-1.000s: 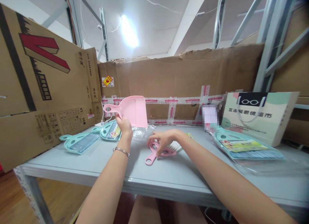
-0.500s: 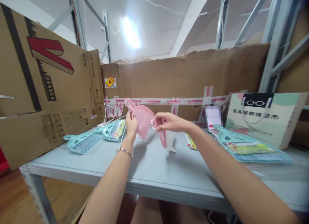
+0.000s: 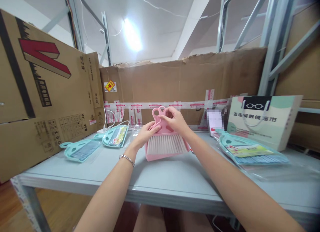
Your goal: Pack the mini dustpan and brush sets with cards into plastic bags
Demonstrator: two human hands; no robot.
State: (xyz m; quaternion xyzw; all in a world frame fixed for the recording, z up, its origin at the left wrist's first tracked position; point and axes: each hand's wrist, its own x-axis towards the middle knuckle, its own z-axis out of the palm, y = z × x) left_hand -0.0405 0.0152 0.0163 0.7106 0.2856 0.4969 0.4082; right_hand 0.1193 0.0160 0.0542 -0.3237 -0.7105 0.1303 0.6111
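Note:
Above the grey table (image 3: 160, 182), both my hands hold a pink brush and dustpan set upright. The pink brush (image 3: 166, 143), with white bristles, lies against the pink dustpan (image 3: 150, 155) behind it, handles up. My left hand (image 3: 147, 133) grips the set's left side below the handles. From the right, my right hand (image 3: 175, 120) pinches the handles at the top.
Two teal brush sets in clear bags (image 3: 82, 149) (image 3: 115, 136) lie at the left. Teal packaged sets (image 3: 250, 151) lie at the right before a paper bag with a glasses print (image 3: 265, 120). Cardboard walls (image 3: 187, 82) enclose the table's back and left.
My right hand lifted the pink brush off the table and brought it onto the dustpan held by my left hand. The two pieces now sit together, upright.

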